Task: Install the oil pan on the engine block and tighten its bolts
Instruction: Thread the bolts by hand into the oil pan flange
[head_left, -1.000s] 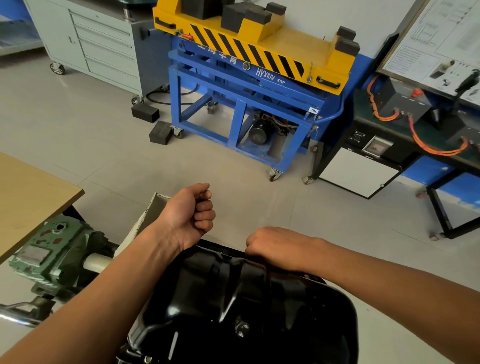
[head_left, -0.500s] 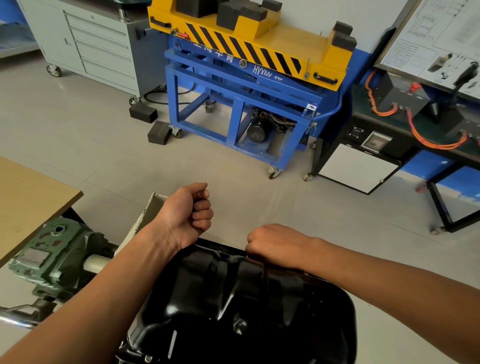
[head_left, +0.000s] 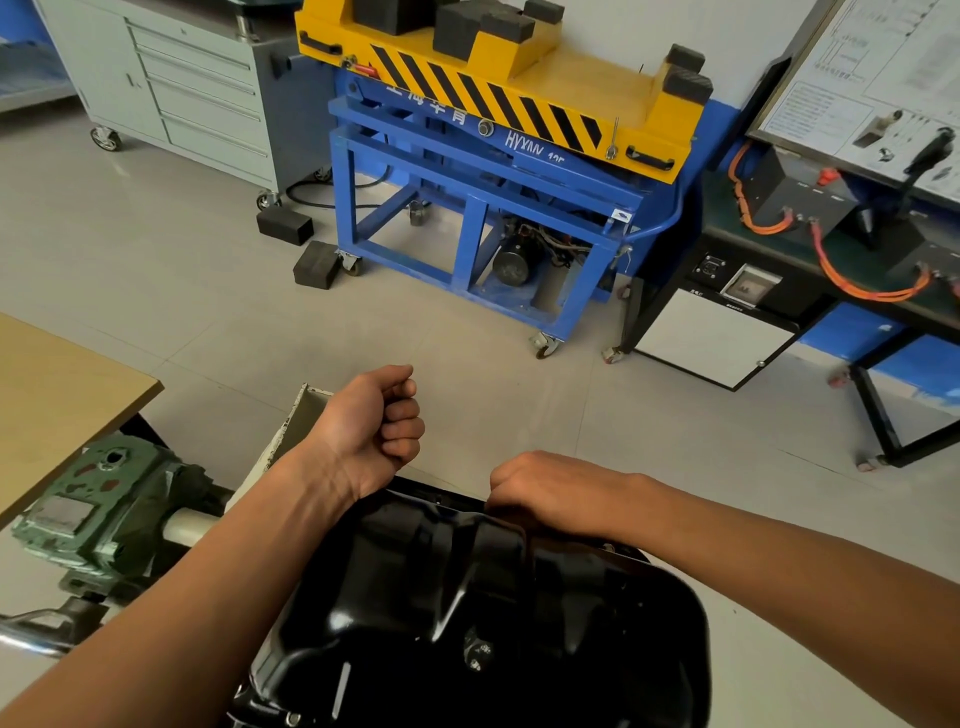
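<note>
The glossy black oil pan (head_left: 467, 623) fills the bottom centre, bulge upward, with a drain plug (head_left: 475, 654) on its face. What it sits on is hidden beneath it. My left hand (head_left: 369, 421) hovers as a fist over the pan's far left corner, and nothing shows in it. My right hand (head_left: 540, 488) lies on the pan's far rim with its fingers curled down behind the edge. Its fingertips and anything they hold are hidden. No bolts or tool are visible.
A green gearbox (head_left: 98, 509) sits at the left under a wooden tabletop (head_left: 57, 384). A pale tray corner (head_left: 296, 421) shows behind my left wrist. Across the tiled floor stand a blue and yellow lift cart (head_left: 493, 171), a grey drawer cabinet (head_left: 182, 88) and a trainer bench (head_left: 779, 291).
Both hands keep the same places on the pan. Only the camera has tilted a little.
</note>
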